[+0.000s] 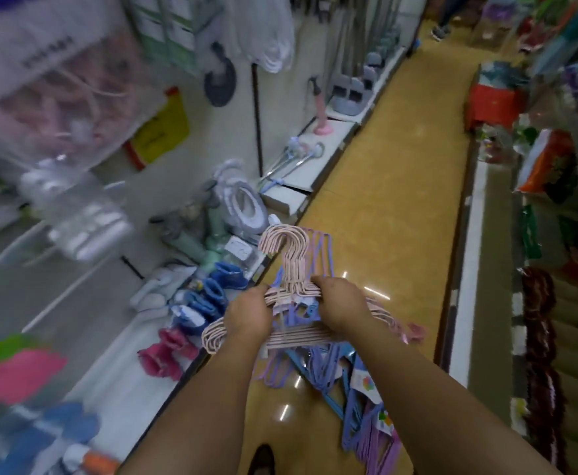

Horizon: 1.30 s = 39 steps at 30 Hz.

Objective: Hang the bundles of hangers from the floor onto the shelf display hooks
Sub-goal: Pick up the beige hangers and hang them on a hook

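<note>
Above yellow floor (393,186), pink hanger bundle (291,269) held up, hooks upward. Left hand (249,311) and right hand (342,303) both curled round its shoulders. Below bundle: purple and blue hangers (359,399) piled on floor. Left of bundle: shelf edge (212,351) with blue and pink slippers (208,299). Upper-left goods blurred, unreadable.

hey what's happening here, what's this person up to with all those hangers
A person stands in a shop aisle, gripping a bundle of pink hangers with both the left hand and the right hand, hooks pointing up. It is off the floor but not yet on any display hook. More bundles, blue and purple hangers, lie on the yellow floor below. The shelving runs along the left side.
</note>
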Motion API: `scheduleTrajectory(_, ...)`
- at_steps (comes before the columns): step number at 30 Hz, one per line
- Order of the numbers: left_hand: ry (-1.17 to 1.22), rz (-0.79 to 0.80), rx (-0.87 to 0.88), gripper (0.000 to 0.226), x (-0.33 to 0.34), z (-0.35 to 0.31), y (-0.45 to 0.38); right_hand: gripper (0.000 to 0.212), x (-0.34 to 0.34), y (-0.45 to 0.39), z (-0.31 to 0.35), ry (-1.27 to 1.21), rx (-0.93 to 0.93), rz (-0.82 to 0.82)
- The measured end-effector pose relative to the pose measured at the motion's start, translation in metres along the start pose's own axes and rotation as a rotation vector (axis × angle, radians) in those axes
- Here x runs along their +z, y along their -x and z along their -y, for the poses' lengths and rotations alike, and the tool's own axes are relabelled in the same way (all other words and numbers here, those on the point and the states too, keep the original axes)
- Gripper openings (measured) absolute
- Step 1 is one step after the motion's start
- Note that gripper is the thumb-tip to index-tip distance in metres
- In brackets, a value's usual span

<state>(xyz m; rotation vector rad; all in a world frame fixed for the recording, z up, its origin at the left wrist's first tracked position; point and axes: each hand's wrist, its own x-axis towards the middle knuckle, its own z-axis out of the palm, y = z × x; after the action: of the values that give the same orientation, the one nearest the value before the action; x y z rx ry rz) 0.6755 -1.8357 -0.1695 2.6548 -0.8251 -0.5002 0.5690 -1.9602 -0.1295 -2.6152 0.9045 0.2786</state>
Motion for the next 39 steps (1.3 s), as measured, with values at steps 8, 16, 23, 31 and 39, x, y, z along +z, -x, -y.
scheduleTrajectory(8, 0.019, -0.152, -0.300, 0.037, -0.028, 0.085, 0.095, 0.034, 0.033, 0.039, 0.090, 0.071, -0.350, 0.120)
scheduleTrajectory(16, 0.050, -0.277, -0.568, 0.035, -0.045, 0.173, 0.220, 0.047, 0.075, 0.113, 0.191, 0.172, -0.640, 0.226)
scheduleTrajectory(23, 0.149, -0.381, -0.791, 0.026, -0.057, 0.236, 0.342, 0.034, 0.118, 0.198, 0.278, 0.296, -0.901, 0.241)
scheduleTrajectory(31, 0.158, -0.525, -0.958, 0.022, -0.073, 0.310, 0.514, 0.037, 0.170, 0.346, 0.374, 0.293, -1.080, 0.293)
scheduleTrajectory(39, 0.202, -0.647, -1.060, 0.018, -0.081, 0.371, 0.649, 0.045, 0.214, 0.468, 0.445, 0.274, -1.253, 0.318)
